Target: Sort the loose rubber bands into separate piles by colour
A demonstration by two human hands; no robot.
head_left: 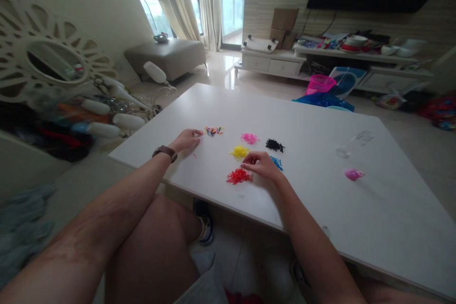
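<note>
My left hand (188, 140), with a brown watch (165, 153) on the wrist, reaches to the left end of a small mixed-colour pile (214, 131) of what look like rubber bands. Its fingers are drawn together, and a reddish bit shows at the tips. My right hand (261, 165) hovers at the upper right of a red pile (238, 176), thumb and fingers curled into a pinch. Whatever it holds is too small to make out. Around it lie a yellow pile (240, 152), a pink pile (250, 138), a black pile (274, 145) and a blue pile (277, 163), partly hidden by the hand.
On the right of the white table (306, 209) lie a clear plastic container (356, 143) and a pink object (354, 174). One small pink piece (194, 156) lies below my left hand. A lamp-like stand (128, 121) and round mirror (55, 60) are at the left.
</note>
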